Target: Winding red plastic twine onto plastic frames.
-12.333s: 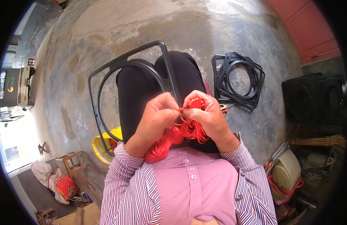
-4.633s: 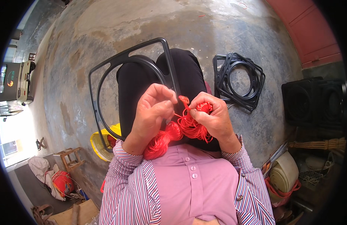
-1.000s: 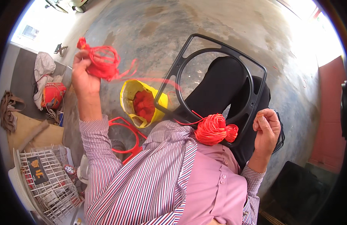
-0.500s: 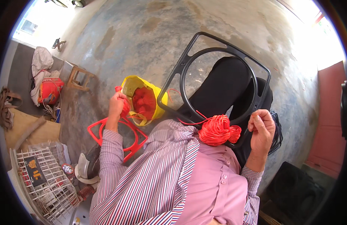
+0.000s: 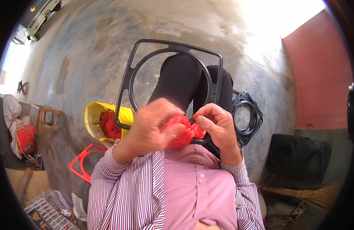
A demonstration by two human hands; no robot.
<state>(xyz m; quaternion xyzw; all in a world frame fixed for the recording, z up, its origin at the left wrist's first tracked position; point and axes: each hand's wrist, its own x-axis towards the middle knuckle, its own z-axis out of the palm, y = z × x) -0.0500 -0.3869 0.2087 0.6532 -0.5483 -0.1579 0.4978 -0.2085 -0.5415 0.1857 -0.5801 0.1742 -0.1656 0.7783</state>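
Note:
A bundle of shiny red cord (image 5: 180, 136) lies at my lap, gathered tight near its right end. My left hand (image 5: 152, 126) is in front of its left side, blurred, with the thumb apart from the fingers and nothing visible between them. At the bundle's right end, my right hand (image 5: 219, 126) pinches a thin orange-red strand (image 5: 199, 115) between thumb and fingertips. A black plastic frame (image 5: 126, 82) with a round opening rests over my thighs, its near edge partly behind the bundle and my left hand.
Left of me stand a yellow container (image 5: 93, 115) with red cord inside and a red frame (image 5: 82, 163) on the floor. Black frames (image 5: 251, 120) are stacked right of my legs. A wooden stool (image 5: 46, 119) and white wire rack (image 5: 46, 211) are farther left; a red door panel (image 5: 318, 69) is right.
My left hand has left the yellow container, let go of the red cord there, and come over to the bundle at my lap. My right hand stays pinched beside it. The view has shifted right.

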